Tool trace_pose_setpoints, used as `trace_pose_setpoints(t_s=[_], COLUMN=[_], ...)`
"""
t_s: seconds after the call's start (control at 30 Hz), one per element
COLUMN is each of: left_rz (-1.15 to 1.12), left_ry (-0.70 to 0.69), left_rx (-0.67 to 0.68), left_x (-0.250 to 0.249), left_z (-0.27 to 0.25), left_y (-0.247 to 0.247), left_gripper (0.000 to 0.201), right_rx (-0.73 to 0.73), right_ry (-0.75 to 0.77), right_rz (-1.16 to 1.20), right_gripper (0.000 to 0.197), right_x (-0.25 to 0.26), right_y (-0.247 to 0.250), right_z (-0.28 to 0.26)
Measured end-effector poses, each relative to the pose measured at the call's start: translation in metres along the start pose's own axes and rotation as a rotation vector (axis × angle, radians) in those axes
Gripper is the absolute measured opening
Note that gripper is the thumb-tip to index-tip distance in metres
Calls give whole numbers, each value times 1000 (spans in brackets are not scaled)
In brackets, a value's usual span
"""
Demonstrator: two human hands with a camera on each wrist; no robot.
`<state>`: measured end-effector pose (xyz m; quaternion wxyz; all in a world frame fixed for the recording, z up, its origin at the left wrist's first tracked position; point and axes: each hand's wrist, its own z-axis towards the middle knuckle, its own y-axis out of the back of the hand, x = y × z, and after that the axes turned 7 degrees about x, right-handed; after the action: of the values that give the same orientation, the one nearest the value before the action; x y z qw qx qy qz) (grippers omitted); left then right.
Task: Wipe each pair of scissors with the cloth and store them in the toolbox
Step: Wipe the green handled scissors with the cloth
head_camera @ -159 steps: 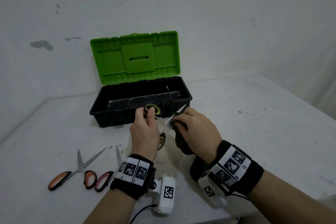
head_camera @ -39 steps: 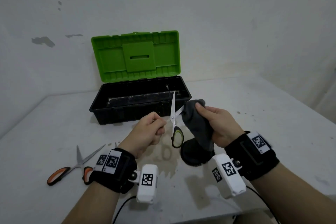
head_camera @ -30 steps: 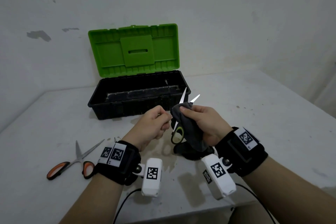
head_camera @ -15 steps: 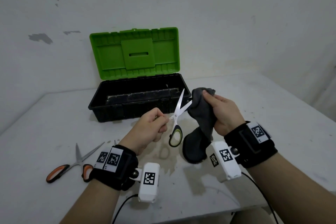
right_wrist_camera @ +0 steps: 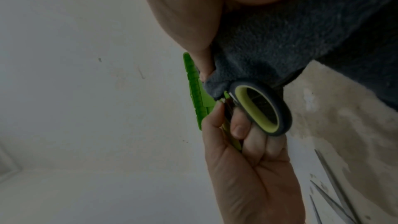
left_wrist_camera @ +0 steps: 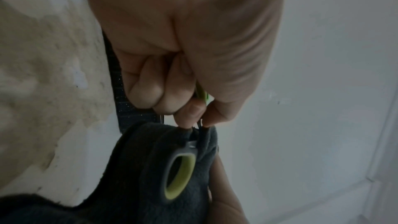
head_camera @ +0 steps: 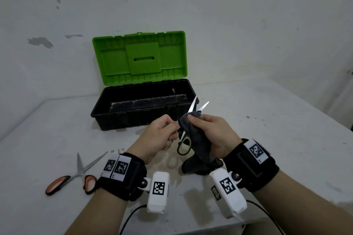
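Above the table [head_camera: 267,139], left hand [head_camera: 158,135] pinches one handle of the scissors [head_camera: 184,144], blades splayed so the right hand [head_camera: 212,135], clamped on the cloth [head_camera: 198,145], reaches them; toolbox [head_camera: 122,118] open behind.

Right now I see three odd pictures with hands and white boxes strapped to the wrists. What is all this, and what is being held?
There is no robot here: a person works with bare hands and wears three cameras. The wide picture comes from one on the head; the white boxes on the wrists are the other two, each looking along its hand.

The left hand pinches one handle of the green-handled scissors, whose blades stand open and point up. The right hand grips a dark grey cloth bunched around them below the tips.

On the white table stands a black toolbox with its green lid raised. Orange-handled scissors lie at the left, and the right wrist view shows more blades beside them.
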<state>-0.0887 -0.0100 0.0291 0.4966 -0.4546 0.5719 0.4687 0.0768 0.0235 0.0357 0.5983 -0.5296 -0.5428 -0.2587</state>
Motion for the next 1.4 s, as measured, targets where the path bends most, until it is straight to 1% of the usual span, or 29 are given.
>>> trace_pose_setpoints(t_s=[0.2,0.3,0.47,0.57,0.63,0.7,0.77,0.83,0.9,1.03,1.13,1.2,1.27,1.33,1.4], left_rz=[18,41,59,76,67,40,3,-53,-101,-124,-99,-83,-111,-215,-302], left_ry=[-28,-27,-42,-37,-30,-36,-54,-63,-58,-62,-54,-61,-92,-113,-124], left_rx=[16,19,21,35,28,-13,-59,-75,-63,-35,-31,-50,-89,-148,-245], left_x=[-5,-6,-8,-5,-2,1,4,6,7,5,4,5,6,6,7], left_z=[-1,-1,0,-1,-3,-5,-6,-4,-1,0,-2,-3,-3,-3,-1], left_y=[-3,-2,-5,-4,-2,3,9,11,11,7,8,11,14,14,12], left_gripper=[20,21,18,20,19,16,15,14,13,12,2,6,12,17,20], right_rx=[-26,-73,-143,-186,-247,-292,-237,-122,-12,122,158,172,191,208,216], right_ry=[14,60,110,127,154,188,158,92,33,-61,-89,-94,-90,-83,-69], right_rz=[15,33,53,90,149,188,132,18,-91,-207,-276,-295,-271,-240,-236], right_gripper=[15,11,16,13,18,26,28,26,25,27,26,24,18,15,19], right_x=[10,19,25,28,31,33,33,25,14,-1,-6,-6,-5,-2,-5], right_y=[4,12,24,29,40,52,56,48,33,14,9,8,8,9,11], right_z=[0,6,15,16,19,21,15,6,-4,-9,-6,-5,-6,-8,-9])
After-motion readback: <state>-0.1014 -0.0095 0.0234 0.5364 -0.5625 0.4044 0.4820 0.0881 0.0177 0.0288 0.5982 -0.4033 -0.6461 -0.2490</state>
